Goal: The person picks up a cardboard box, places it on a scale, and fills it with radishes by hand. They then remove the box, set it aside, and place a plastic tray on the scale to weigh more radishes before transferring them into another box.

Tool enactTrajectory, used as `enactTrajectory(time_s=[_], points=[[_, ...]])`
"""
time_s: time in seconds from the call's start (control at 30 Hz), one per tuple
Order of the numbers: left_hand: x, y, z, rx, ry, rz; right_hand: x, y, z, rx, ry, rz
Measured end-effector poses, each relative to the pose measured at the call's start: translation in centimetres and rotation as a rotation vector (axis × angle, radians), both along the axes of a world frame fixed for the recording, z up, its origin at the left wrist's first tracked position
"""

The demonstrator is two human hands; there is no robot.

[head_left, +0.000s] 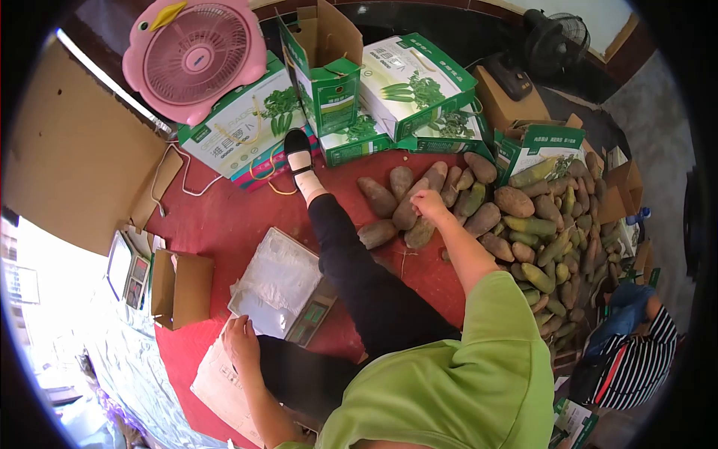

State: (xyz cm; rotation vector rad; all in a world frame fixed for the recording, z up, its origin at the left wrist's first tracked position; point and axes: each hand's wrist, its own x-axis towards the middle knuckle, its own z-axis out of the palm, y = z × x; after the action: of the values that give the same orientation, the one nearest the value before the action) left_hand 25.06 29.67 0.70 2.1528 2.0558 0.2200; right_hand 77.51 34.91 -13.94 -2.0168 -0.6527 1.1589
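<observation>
My right hand (pixel 428 203) reaches into a row of muddy radishes on the red floor covering. Its fingers are closed on a long brownish radish (pixel 406 215). More radishes lie around it, among them a round-ended one (pixel 375 196) to its left. My left hand (pixel 241 346) hangs beside my bent knee, fingers loosely apart, with nothing visible in it. Close to that hand is a flat scale (pixel 273 280) with a crumpled whitish sheet over its plate and a display (pixel 308 322) along one edge.
A large heap of radishes (pixel 550 254) lies to the right. Green and white printed cartons (pixel 419 75) and a pink fan (pixel 196 60) stand ahead. Left are an open brown box (pixel 182 288) and another scale (pixel 127 271). A person in stripes (pixel 636 367) is at right.
</observation>
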Motion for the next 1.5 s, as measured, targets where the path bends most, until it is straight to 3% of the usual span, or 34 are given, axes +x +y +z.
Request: enactTrajectory(time_s=[0.1,0.2,0.4,0.53,0.93,1.27,1.5], points=[[-0.3,0.3,-0.5,-0.011,0.007,0.008,2.3,0.9,-1.0,-0.014,0.045,-0.063],[-0.2,0.8,-0.6,-0.053,0.001,0.035,6.1,2.8,-3.6,0.185,0.166,-0.165],[-0.5,1.7,-1.5,-0.116,0.022,0.094,12.0,7.1,-0.8,0.176,0.198,-0.535],[-0.3,2.2,-1.6,-0.139,0.065,0.101,15.5,9.4,-0.4,0.203,0.193,-0.617],[1.4,3.7,-1.9,-0.207,0.160,0.121,21.1,15.7,-0.4,0.259,0.291,-0.636],[1.7,4.1,-2.2,-0.212,0.177,0.094,20.9,17.7,-0.2,0.313,0.443,-0.699],[2.2,4.0,-1.7,-0.179,0.175,0.084,19.5,16.5,-3.9,0.348,0.600,-0.661]])
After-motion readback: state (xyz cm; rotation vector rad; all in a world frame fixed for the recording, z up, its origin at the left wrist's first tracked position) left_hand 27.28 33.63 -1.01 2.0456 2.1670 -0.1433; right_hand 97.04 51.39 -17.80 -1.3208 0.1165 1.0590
